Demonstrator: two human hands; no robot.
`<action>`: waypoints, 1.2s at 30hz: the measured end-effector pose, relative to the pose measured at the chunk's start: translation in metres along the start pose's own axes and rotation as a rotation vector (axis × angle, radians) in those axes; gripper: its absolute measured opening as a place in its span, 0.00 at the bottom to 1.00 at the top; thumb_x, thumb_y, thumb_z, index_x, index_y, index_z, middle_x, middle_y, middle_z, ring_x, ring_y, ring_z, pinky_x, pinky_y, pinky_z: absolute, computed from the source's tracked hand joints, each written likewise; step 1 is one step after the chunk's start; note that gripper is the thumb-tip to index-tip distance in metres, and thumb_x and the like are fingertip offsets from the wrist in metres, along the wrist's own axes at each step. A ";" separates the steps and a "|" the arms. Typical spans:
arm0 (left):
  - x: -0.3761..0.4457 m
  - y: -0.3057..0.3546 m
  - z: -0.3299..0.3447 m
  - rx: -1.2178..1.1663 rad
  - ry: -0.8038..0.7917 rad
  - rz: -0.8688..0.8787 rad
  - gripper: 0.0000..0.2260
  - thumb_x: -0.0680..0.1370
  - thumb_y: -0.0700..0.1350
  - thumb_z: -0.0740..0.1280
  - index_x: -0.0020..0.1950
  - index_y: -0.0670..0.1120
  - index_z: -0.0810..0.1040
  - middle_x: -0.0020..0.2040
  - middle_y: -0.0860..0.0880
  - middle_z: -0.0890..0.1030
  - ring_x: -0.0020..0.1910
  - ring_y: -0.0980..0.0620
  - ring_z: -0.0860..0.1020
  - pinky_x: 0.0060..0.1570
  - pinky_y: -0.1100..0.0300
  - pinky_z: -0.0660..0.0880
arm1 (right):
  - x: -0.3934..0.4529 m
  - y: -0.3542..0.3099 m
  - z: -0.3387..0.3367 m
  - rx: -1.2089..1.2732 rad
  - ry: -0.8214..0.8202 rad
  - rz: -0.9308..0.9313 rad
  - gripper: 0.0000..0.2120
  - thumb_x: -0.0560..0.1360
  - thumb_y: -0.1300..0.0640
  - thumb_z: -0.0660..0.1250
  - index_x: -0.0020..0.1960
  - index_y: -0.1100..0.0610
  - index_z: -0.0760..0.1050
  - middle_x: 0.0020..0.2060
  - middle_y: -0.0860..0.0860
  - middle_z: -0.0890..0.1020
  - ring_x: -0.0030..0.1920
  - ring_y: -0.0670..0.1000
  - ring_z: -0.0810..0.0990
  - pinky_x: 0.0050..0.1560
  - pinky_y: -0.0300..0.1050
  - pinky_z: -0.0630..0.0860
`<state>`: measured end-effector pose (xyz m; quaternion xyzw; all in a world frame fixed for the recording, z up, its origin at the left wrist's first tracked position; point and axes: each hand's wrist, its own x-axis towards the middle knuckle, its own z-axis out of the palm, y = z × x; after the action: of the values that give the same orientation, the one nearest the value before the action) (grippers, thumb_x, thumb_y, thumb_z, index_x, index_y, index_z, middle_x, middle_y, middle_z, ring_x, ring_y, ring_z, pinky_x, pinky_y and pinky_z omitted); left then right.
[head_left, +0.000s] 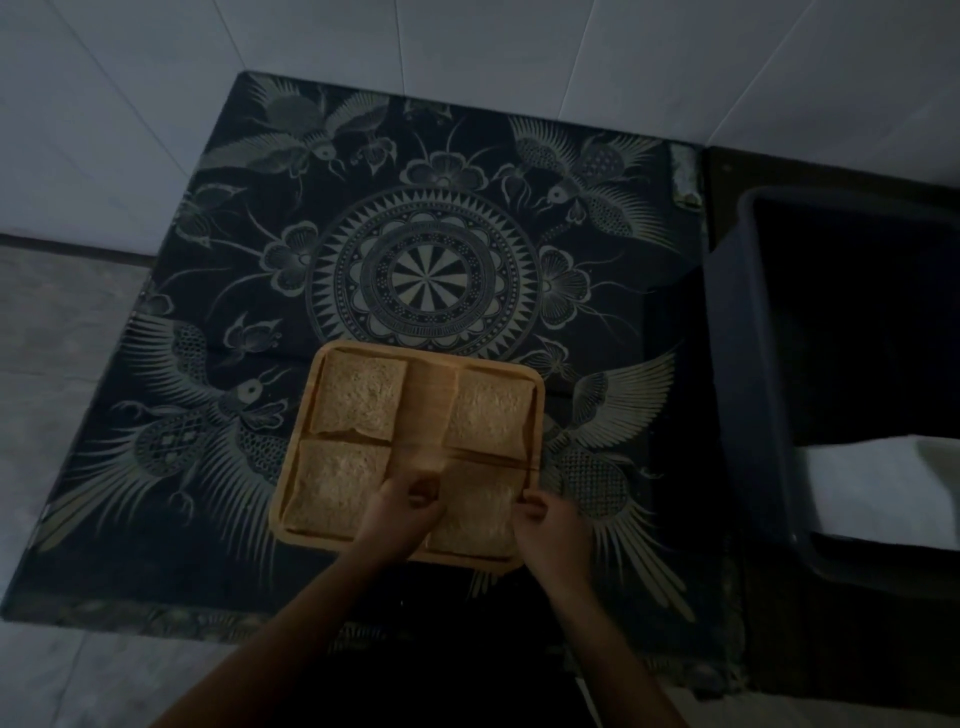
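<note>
A square wooden tray lies on a dark patterned cloth and carries several slices of brown bread. One slice sits at the far left, another at the far right, and a third at the near left. The near right slice lies between my hands. My left hand pinches its left edge with curled fingers. My right hand grips its right edge at the tray's rim. The light is dim.
The dark cloth with birds and a round centre motif covers a low surface on a tiled floor. To the right stands a dark plastic tub with something white inside it.
</note>
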<state>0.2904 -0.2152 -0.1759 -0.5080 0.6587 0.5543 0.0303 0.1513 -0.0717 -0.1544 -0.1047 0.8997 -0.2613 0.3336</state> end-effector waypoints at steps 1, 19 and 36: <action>-0.001 0.000 0.000 -0.018 -0.016 -0.011 0.16 0.73 0.41 0.74 0.60 0.46 0.82 0.49 0.50 0.85 0.47 0.53 0.84 0.53 0.49 0.83 | -0.001 -0.001 0.002 0.012 -0.011 0.010 0.15 0.76 0.54 0.69 0.62 0.54 0.82 0.51 0.49 0.87 0.51 0.48 0.83 0.53 0.44 0.78; 0.002 0.026 -0.010 -0.011 0.023 0.054 0.21 0.76 0.48 0.71 0.68 0.51 0.75 0.58 0.54 0.80 0.50 0.58 0.81 0.49 0.55 0.80 | 0.004 -0.005 -0.001 0.158 0.032 -0.067 0.16 0.78 0.56 0.69 0.65 0.55 0.78 0.54 0.48 0.83 0.53 0.47 0.82 0.54 0.45 0.79; 0.012 0.041 -0.002 -0.069 0.010 0.052 0.27 0.74 0.43 0.72 0.73 0.48 0.72 0.64 0.47 0.80 0.61 0.49 0.79 0.60 0.52 0.77 | 0.026 -0.018 -0.010 0.152 0.019 -0.189 0.20 0.81 0.61 0.66 0.72 0.59 0.73 0.62 0.55 0.82 0.61 0.50 0.81 0.63 0.47 0.78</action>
<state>0.2569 -0.2298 -0.1540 -0.4942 0.6523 0.5746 -0.0050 0.1253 -0.0919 -0.1523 -0.1608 0.8666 -0.3600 0.3059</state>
